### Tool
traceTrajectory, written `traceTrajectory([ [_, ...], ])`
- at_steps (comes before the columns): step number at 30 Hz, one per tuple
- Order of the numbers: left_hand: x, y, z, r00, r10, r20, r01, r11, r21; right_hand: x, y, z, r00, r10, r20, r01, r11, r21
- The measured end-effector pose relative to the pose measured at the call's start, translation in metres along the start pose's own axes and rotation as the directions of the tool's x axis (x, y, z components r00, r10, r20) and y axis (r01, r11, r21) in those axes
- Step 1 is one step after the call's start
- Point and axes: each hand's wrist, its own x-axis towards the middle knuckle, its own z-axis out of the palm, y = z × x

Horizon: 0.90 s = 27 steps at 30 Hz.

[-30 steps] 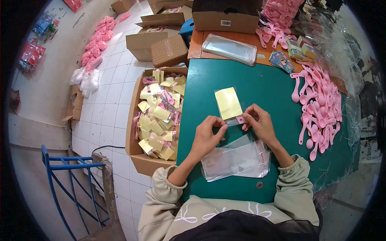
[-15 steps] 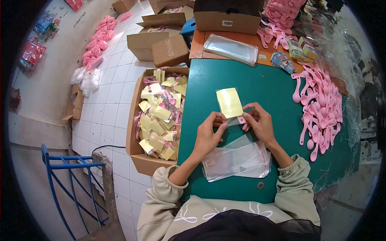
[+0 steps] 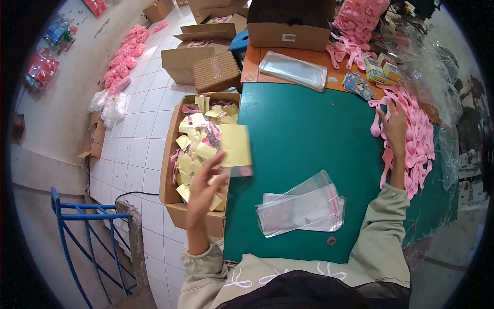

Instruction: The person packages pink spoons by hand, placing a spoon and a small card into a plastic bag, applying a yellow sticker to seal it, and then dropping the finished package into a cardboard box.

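Note:
At the table's left edge, a clear packet with a yellow card (image 3: 236, 146) and a bit of pink at its lower end is at the fingertips of my left hand (image 3: 204, 189). It overlaps the carton of filled packets (image 3: 193, 216) in this view and is slightly blurred. My right hand (image 3: 395, 129) reaches over the heap of pink plastic spoons (image 3: 414, 136), fingers spread and touching the upper left of the heap. Between my arms, a few clear plastic bags (image 3: 301, 208) lie overlapped on the green table (image 3: 309, 134).
A stack of clear bags (image 3: 293, 70) lies at the table's far side, with small printed cards (image 3: 358, 85) and card bundles (image 3: 382, 69) to its right. Behind stands a brown box (image 3: 289, 36). A blue metal rail (image 3: 92, 216) is at lower left.
My left hand has moved left with the yellow-card packet, from the table's middle to the carton. My right hand has let go of the packet and moved right onto the spoons.

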Motion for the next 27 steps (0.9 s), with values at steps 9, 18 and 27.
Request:
traceTrajectory([
  [9, -0.022, -0.118, -0.101, 0.948, 0.024, -0.318, 0.218, 0.679, 0.701, -0.028, -0.009, 0.002, 0.92, 0.097, 0.381, -0.129, 0.99, 0.061],
  [18, 0.017, 0.012, 0.012, 0.953, 0.303, -0.012, -0.209, 0.685, 0.698, -0.061, -0.078, -0.099, 0.853, -0.228, 0.47, -0.095, 0.817, 0.569],
  [27, 0.007, 0.026, 0.104, 0.887, 0.281, 0.367, -0.458, 0.644, 0.613, -0.163, -0.059, -0.104, 0.867, -0.035, 0.497, -0.09, 0.97, 0.226],
])
